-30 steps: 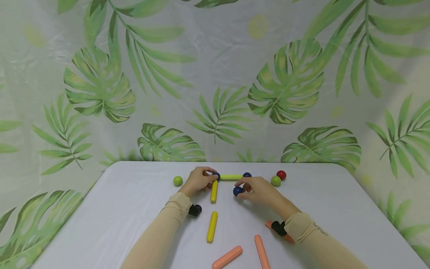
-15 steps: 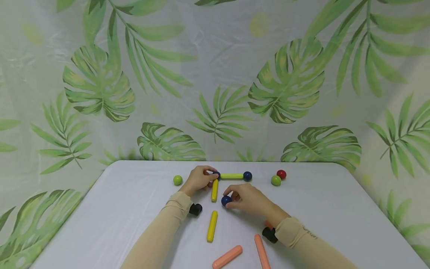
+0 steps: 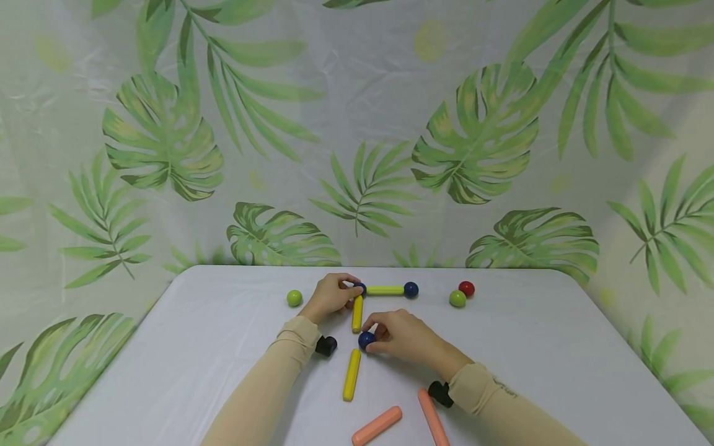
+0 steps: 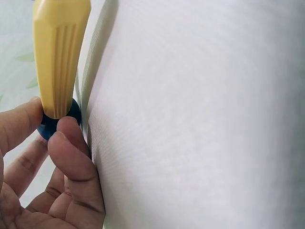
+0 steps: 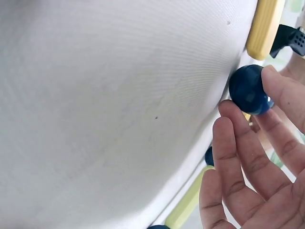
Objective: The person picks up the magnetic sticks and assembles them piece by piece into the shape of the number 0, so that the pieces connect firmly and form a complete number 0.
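Observation:
My left hand [image 3: 331, 296] pinches a dark blue ball [image 3: 360, 289] near the table's far edge. A yellow stick [image 3: 357, 314] runs from that ball toward me, and a lime stick [image 3: 385, 290] joins it to another blue ball [image 3: 411, 289] on the right. Between thumb and fingers, my right hand [image 3: 404, 337] holds a third blue ball [image 5: 250, 89], just below the near end of the yellow stick. Close under this ball lies a loose yellow stick [image 3: 351, 375]. In the left wrist view the yellow stick [image 4: 61, 57] meets the ball between the fingertips.
Two salmon sticks, one slanted [image 3: 377, 425] and one more upright [image 3: 432, 417], lie at the front. A green ball [image 3: 294, 298] sits left of the hands. Another green ball [image 3: 457, 298] and a red ball [image 3: 467, 288] stand at the right on the white table [image 3: 535, 347].
My right hand has carried its blue ball left and toward me, from beside the lime stick to the gap between the yellow sticks. The left hand has stayed at its ball.

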`<state>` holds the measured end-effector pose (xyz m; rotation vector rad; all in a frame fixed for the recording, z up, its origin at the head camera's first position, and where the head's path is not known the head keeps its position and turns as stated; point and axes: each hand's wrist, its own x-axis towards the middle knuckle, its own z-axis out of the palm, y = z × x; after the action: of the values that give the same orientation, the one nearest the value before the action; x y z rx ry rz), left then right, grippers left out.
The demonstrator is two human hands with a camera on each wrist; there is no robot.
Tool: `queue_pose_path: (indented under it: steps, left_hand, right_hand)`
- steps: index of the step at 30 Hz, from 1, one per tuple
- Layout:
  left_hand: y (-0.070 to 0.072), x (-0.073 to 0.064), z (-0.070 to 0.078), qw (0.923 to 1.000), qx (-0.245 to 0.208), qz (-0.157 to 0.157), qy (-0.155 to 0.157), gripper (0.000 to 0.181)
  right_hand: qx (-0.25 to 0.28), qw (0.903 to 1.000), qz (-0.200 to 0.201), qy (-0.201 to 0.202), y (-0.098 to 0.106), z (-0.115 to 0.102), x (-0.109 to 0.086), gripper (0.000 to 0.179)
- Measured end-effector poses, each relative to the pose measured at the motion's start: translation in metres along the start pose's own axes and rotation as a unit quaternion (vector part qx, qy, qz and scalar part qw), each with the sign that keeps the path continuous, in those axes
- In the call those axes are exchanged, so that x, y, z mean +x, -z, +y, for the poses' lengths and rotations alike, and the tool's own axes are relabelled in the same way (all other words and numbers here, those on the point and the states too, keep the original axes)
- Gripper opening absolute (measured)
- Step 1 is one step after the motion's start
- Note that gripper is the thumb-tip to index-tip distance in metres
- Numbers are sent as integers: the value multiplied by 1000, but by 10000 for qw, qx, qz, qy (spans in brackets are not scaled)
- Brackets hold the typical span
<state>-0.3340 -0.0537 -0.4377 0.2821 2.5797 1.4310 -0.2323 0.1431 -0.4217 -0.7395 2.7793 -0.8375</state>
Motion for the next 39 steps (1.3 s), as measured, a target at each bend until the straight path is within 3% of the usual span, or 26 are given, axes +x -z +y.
queue_pose_path:
  steps: [39]
  left_hand:
    - [0,-2,4,10000,-22,-29,62,28]
  right_hand:
    - [-221,9997,131,35,-6,-13,16,25]
